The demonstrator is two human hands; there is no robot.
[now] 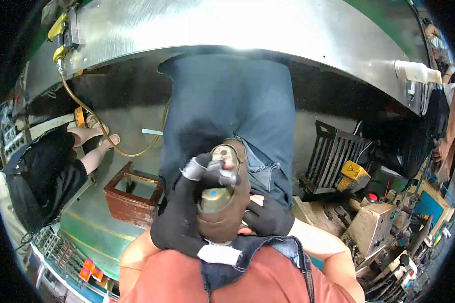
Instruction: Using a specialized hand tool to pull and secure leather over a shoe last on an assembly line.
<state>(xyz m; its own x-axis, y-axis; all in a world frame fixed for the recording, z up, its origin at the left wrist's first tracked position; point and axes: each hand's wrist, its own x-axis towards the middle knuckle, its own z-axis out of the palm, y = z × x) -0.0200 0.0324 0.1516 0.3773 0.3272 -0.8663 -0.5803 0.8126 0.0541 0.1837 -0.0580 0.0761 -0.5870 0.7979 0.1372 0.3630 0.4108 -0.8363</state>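
Observation:
A brown shoe lies over my lap, its toe pointing away from me. A greenish last with a blue dot fills its opening. My left hand, in a black glove with white tape round some fingers, reaches over the shoe from the left. Its fingers curl closed onto the upper in front of the opening. Whether they also pinch something small is hidden. Against the shoe's right side near the heel, my right hand is closed round it in a black glove with bare fingertips. Part of its grip is behind the shoe.
A metal bench crosses ahead of my knees. On its left rests a yellow air tool with a hanging hose. A white bottle stands at its right end. Left are a brown stool and a seated person; right, machinery.

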